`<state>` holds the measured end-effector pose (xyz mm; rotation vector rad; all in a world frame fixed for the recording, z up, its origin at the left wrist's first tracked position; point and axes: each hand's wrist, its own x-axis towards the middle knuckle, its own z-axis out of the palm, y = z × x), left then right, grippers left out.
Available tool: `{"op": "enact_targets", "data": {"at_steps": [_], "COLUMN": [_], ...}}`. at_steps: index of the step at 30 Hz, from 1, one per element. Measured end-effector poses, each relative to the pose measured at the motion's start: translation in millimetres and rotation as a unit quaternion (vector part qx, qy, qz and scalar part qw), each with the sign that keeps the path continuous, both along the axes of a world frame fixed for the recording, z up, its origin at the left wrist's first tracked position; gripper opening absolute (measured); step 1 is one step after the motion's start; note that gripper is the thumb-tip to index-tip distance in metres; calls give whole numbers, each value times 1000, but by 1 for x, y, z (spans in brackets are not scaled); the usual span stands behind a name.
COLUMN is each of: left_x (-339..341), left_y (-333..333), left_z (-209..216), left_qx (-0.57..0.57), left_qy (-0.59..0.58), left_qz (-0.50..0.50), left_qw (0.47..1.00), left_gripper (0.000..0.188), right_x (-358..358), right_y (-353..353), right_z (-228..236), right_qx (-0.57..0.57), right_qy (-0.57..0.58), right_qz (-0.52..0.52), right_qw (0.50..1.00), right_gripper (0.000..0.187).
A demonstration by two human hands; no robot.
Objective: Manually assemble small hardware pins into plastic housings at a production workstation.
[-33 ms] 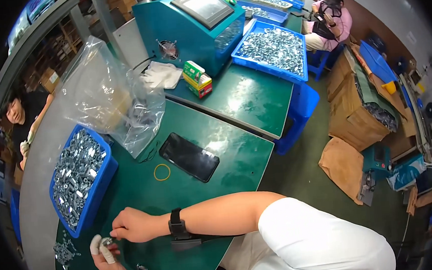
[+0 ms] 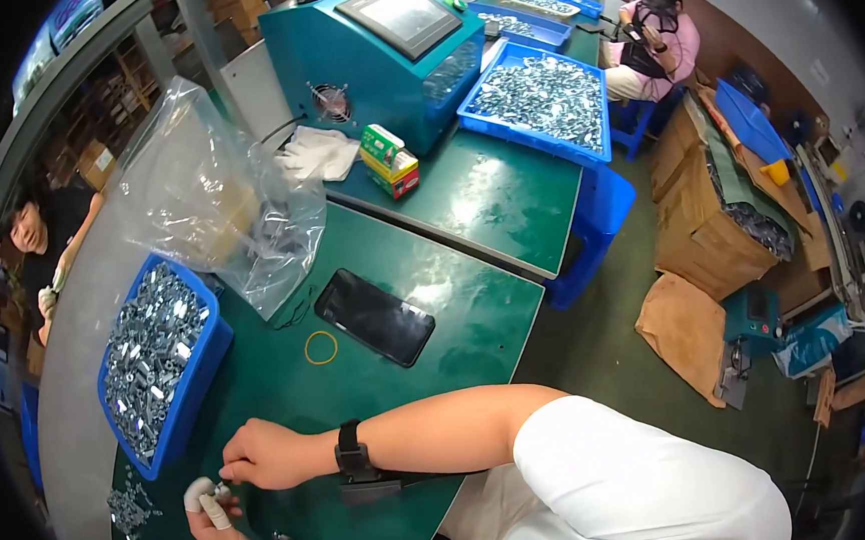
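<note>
My left hand, with pale finger cots on two fingers, is closed on a small shiny metal part. My right hand comes in from the right in a pinch, its fingertips against that part or just beside it. Whatever the right fingers grip is too small to make out. A single metal piece lies on the green table to the right of my left hand. Loose small parts are strewn along the table's left edge. Beyond my hands stands a blue bin heaped with metal fittings.
Across the table lie a black phone, a yellow rubber band and a clear plastic bag. Gloves, a small box, a teal machine and a parts tray stand farther back. Two other people are nearby.
The fingers of my left hand have curled in slightly around the small part. My right hand has barely moved. The whole view has shifted a little.
</note>
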<state>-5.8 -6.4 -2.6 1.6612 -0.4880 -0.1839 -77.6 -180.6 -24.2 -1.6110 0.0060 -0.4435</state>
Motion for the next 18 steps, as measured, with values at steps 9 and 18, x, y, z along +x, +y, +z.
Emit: {"op": "enact_targets", "data": {"at_steps": [9,18], "left_x": [14,17], "left_y": [16,20], "left_z": [-16,-17], "left_qx": [98,78], "left_qy": [-120,-56], "left_qz": [-41,-38], "left_qw": [987,995], "left_gripper": [22,26], "right_x": [-3,-2], "right_y": [-3,-2], "right_z": [8,8], "right_qx": [10,-28], "right_qy": [40,12], "right_qz": [66,60], "right_qw": [997,998], "right_gripper": [23,25]}}
